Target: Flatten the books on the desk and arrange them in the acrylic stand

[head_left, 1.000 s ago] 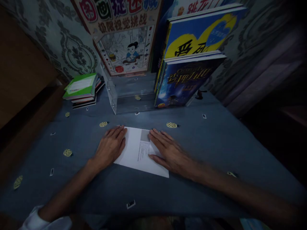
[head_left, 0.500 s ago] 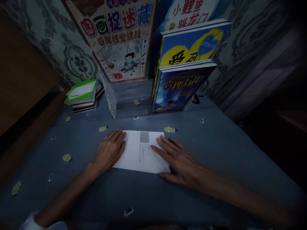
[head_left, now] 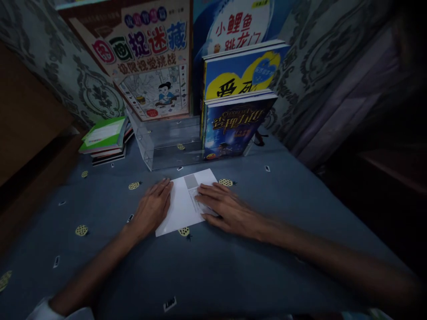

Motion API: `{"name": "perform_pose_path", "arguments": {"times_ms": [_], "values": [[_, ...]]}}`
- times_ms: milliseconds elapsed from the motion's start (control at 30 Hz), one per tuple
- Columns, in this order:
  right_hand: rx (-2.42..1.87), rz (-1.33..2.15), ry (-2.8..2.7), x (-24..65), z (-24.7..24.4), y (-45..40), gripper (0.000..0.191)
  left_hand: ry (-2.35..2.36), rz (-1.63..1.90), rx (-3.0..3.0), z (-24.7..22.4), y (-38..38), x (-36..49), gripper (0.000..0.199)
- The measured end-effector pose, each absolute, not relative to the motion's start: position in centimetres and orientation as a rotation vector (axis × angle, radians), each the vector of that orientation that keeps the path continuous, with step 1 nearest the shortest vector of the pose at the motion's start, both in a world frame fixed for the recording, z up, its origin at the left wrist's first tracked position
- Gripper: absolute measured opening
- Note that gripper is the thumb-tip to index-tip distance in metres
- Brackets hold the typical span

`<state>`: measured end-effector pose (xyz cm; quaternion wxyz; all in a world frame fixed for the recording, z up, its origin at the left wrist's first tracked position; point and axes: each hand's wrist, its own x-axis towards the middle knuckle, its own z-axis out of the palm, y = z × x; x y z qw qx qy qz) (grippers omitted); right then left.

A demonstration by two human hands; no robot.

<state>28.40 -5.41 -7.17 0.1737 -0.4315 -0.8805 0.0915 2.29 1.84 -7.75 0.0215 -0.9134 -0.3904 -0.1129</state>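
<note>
- Paper (head_left: 180,202): white, flat-looking, on the middle stretch of the table (head_left: 240,271), well in from its left and right edges. Set askew: its right side lies further toward the table's far edge than its left.
- Surface of paper: a grey rectangle at its far edge, lines of fine print directly below that, too small to read. The left part shows plain white; part of the right is covered.
- Left hand (head_left: 154,204): palm down over the paper's left edge, fingers together and stretched toward the table's far edge.
- Right hand (head_left: 225,208): palm down across the paper's right part, over some of the print. Fingers slightly apart, thumb set off from them. Pressure of either hand: cannot tell.
- Tablecloth is blue-grey with printed pineapples; one (head_left: 183,231) shows just beside the paper's near edge, another (head_left: 226,182) by its right side, near the right hand's fingers.
- Clear stand (head_left: 145,144): beyond the paper, toward the table's far edge. Dark blue book (head_left: 237,126) upright at its right end.
- Stack of books (head_left: 104,135): table's far left corner, green cover on top.
</note>
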Motion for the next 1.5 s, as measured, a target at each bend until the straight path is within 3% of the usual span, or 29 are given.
{"name": "perform_pose_path", "arguments": {"times_ms": [233, 600, 800, 1100, 1500], "values": [[-1.435, 0.175, -2.496, 26.6, -8.1, -1.1, 0.053, -1.174, -0.415, -2.873, -8.1, 2.0, 2.0, 0.042], [-1.557, 0.015, -2.324, 27.3, -10.8, -2.1, 0.055, -1.063, -0.134, -2.827, -7.0, 3.0, 4.6, 0.048], [-1.52, -0.088, -2.322, 27.4, -11.3, -2.0, 0.054, -1.027, -0.156, -2.922, -7.1, 1.3, 7.1, 0.043], [-1.55, -0.011, -2.379, 27.4, -10.3, -2.1, 0.056, -1.339, -0.221, -2.724, -7.0, 2.3, 2.4, 0.04], [-1.57, 0.095, -2.379, 30.7, -9.7, -3.7, 0.056, -1.372, -0.21, -2.696, -7.3, 2.4, 2.0, 0.043]]}}
